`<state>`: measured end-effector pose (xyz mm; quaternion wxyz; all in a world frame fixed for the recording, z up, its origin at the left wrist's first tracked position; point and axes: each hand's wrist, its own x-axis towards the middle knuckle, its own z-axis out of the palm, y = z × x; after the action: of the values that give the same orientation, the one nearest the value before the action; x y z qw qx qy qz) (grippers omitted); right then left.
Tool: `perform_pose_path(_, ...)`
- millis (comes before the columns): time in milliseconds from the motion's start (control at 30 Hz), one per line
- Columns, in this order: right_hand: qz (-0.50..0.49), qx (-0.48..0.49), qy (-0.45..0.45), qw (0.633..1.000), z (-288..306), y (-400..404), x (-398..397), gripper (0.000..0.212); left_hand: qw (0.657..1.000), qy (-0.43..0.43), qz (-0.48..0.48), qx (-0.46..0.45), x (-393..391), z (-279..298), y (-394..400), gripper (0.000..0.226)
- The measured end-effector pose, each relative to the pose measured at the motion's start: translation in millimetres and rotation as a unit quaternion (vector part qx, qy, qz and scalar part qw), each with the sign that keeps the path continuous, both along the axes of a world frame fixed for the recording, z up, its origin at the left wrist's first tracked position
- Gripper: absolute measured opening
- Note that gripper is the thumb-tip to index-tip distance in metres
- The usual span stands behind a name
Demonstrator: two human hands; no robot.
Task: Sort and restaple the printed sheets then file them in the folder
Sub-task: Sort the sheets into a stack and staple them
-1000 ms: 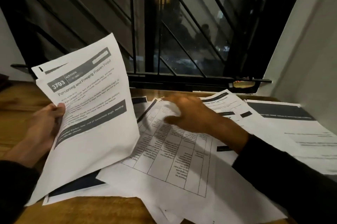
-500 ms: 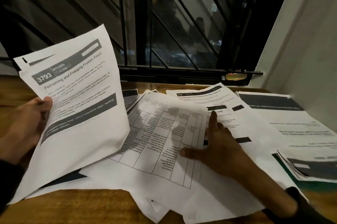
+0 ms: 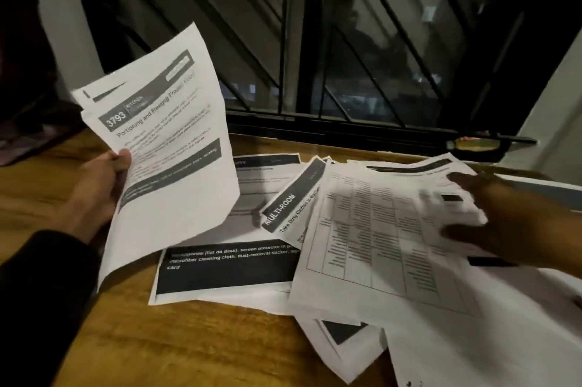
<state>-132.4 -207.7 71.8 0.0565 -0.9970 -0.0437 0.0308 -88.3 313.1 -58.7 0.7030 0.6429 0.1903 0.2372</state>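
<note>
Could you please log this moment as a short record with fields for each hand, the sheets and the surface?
left hand: the left hand holds the 3793 sheet raised, thumb on its left edge
right hand: the right hand, blurred, fingers spread over the table-grid sheet
loose sheets: MULTI-ROOM sheet partly under the grid sheet; black-banner sheet nearer the camera
surface: wooden desk
folder: not visible
</note>
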Motion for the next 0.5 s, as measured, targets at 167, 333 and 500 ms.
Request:
perform_pose_path(167,0.315,0.086,0.029,0.945,-10.8,96.6,-55.6,0.064,0.998,-0.028,-0.015,-0.054,1.0,-0.2,12.6,0.015)
perform_pose_path(333,0.479,-0.011,-0.068,0.875,-67.7,178.5,-57.3,0.063,0.994,-0.050,-0.025,-0.097,-3.1,7.1,10.8,0.032)
perform_pose_path(500,0.485,-0.091,-0.114,0.862,-88.0,199.0,-54.4,0.030,0.992,-0.038,-0.010,-0.122,-6.3,14.0,-6.8,0.040)
